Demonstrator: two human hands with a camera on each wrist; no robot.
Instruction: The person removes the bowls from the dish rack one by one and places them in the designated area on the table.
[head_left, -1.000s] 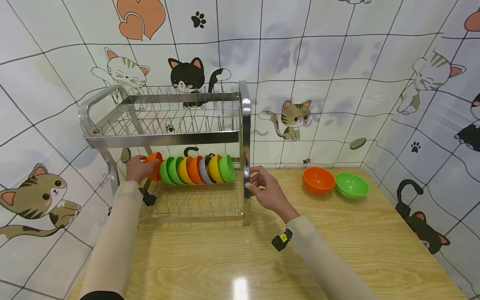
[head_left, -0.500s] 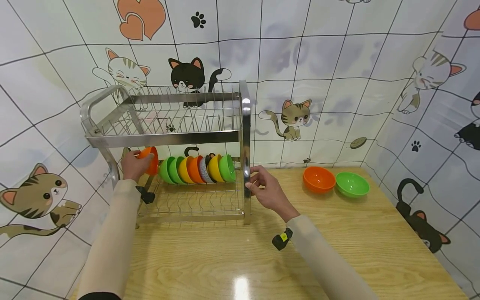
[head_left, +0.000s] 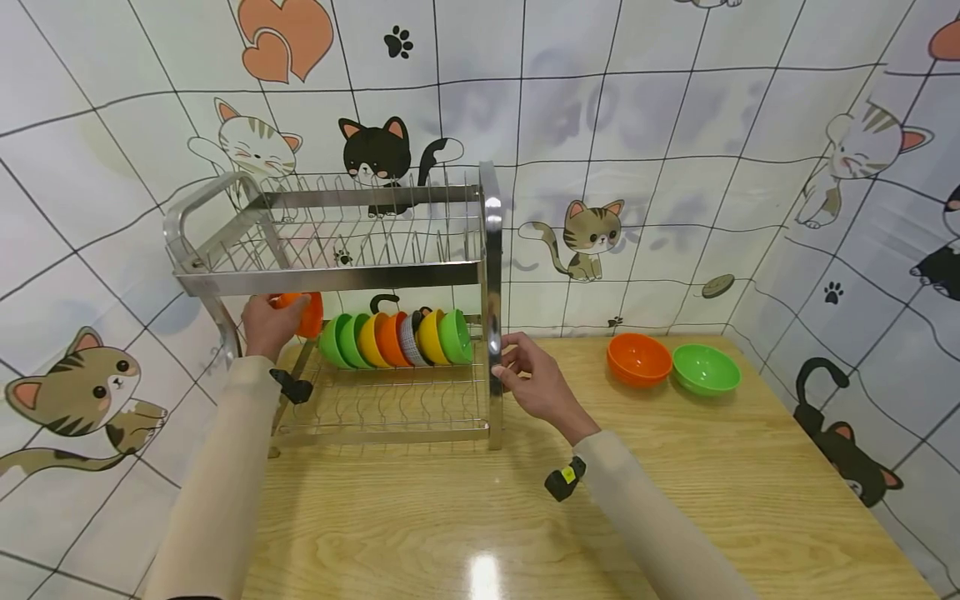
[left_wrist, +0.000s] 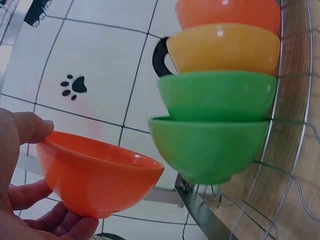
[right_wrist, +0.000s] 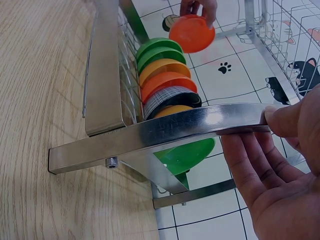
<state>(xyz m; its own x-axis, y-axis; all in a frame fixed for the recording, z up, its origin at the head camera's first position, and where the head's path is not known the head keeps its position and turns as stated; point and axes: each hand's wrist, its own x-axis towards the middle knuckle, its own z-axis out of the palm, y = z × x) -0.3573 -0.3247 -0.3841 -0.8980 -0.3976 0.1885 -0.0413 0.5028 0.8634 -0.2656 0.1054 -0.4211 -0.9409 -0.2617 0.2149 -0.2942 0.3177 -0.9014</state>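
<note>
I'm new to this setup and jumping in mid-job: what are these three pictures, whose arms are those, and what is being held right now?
There is no machine here: a person works with two bare hands and wears three cameras. The wide picture comes from the head camera, looking down at a wooden table. The other two come from cameras on each wrist.

On the table stands a two-tier metal dish rack. Its lower tier holds a row of bowls on edge: green, yellow, orange and one checked. To the right of the rack, an orange bowl on the table and a green bowl on the table sit open side up.

The left hand holds an orange bowl beside the row. The right hand grips the rack's front right post.
</note>
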